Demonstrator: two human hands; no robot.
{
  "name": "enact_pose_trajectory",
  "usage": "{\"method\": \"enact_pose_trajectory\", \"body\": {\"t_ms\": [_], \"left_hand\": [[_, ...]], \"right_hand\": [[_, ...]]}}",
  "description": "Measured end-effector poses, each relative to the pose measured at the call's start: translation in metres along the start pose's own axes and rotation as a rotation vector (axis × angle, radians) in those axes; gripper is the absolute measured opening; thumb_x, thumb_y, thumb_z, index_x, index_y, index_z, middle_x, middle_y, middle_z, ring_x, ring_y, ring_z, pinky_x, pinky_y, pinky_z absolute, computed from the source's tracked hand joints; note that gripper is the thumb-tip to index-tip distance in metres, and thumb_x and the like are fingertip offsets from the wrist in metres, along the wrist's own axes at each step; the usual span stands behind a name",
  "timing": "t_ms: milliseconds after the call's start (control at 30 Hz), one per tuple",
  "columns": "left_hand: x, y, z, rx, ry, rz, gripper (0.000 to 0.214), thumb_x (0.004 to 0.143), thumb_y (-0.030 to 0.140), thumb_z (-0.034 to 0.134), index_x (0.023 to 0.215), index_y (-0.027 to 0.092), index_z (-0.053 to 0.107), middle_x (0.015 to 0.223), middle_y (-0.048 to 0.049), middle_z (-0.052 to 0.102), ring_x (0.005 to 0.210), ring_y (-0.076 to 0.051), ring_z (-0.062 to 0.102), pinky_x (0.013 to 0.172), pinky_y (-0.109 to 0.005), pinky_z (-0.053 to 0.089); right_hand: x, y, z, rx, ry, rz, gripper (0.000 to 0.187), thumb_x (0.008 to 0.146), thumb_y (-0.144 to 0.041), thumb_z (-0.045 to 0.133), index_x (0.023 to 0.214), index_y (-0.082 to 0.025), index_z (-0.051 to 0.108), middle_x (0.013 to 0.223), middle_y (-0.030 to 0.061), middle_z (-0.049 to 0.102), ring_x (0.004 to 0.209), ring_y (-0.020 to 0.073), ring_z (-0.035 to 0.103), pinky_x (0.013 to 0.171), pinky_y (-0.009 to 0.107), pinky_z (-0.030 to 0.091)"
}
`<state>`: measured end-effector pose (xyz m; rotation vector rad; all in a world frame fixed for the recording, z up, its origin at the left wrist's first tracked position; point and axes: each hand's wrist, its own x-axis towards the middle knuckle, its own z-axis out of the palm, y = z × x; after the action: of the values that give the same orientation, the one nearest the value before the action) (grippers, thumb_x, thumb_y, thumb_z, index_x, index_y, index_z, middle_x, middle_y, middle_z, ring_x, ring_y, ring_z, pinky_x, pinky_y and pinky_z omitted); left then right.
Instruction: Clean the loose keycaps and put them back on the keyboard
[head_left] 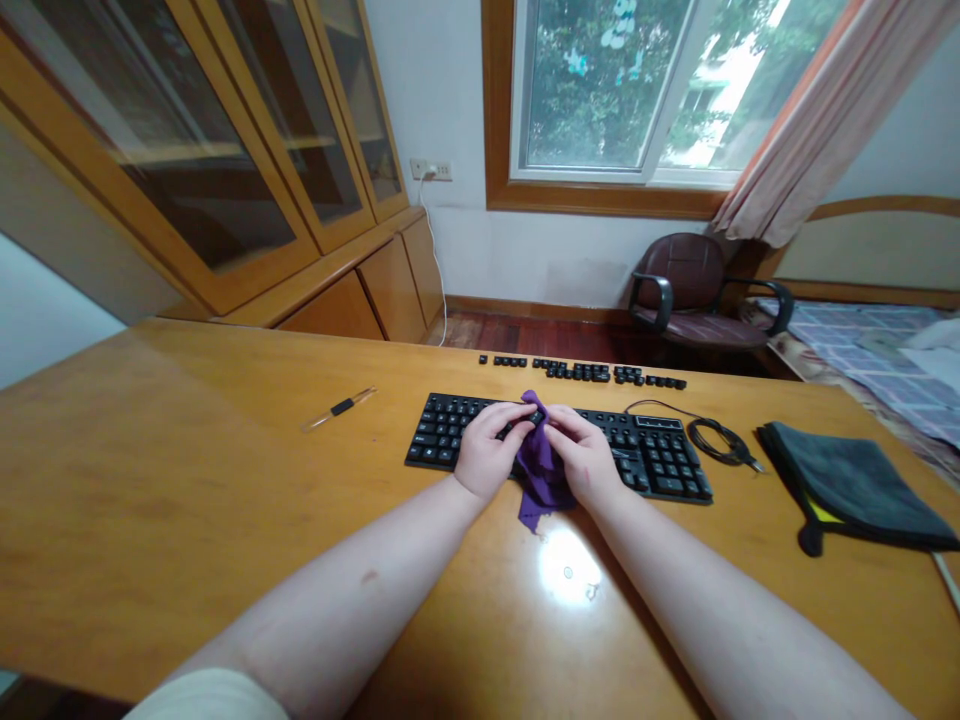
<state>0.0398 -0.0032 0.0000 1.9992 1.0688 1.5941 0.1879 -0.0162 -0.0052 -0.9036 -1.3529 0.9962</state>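
Over the middle of a black keyboard, both of my hands are close together. My left hand is closed in a pinch on a small black keycap. A purple cloth is bunched in my right hand, whose thumb and fingers press it near the keycap. The cloth's lower end hangs past the keyboard's front edge onto the desk. Several keys are off the keyboard's top and middle parts, and my hands hide its centre.
Loose keycaps lie in rows along the far edge of the wooden desk. Left of the keyboard lies a thin tool with a black grip. A coiled cable and a folded grey cloth lie on the right. Beyond stands an office chair.
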Motion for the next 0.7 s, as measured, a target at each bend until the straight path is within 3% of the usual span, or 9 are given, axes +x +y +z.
{"method": "enact_pose_trajectory", "body": {"t_ms": [200, 700], "left_hand": [[-0.0013, -0.0013, 0.0016, 0.002, 0.001, -0.016, 0.015, 0.079, 0.021, 0.061, 0.091, 0.021, 0.070, 0.091, -0.0041, 0.070, 0.087, -0.016, 0.064, 0.084, -0.032, 0.052], [-0.0027, 0.0021, 0.0037, -0.138, 0.015, -0.075, 0.013, 0.076, 0.017, 0.063, 0.085, 0.020, 0.072, 0.083, -0.0037, 0.071, 0.077, -0.014, 0.065, 0.076, -0.028, 0.054]], "right_hand": [[-0.0012, 0.0031, 0.0033, 0.025, 0.078, 0.050, 0.032, 0.070, -0.027, 0.067, 0.102, -0.026, 0.069, 0.094, 0.0027, 0.065, 0.085, 0.0173, 0.058, 0.081, 0.033, 0.046], [-0.0035, -0.0052, 0.0044, -0.146, 0.197, -0.086, 0.012, 0.072, -0.024, 0.065, 0.080, -0.025, 0.074, 0.077, 0.0031, 0.067, 0.075, 0.0169, 0.060, 0.073, 0.033, 0.049]]}}
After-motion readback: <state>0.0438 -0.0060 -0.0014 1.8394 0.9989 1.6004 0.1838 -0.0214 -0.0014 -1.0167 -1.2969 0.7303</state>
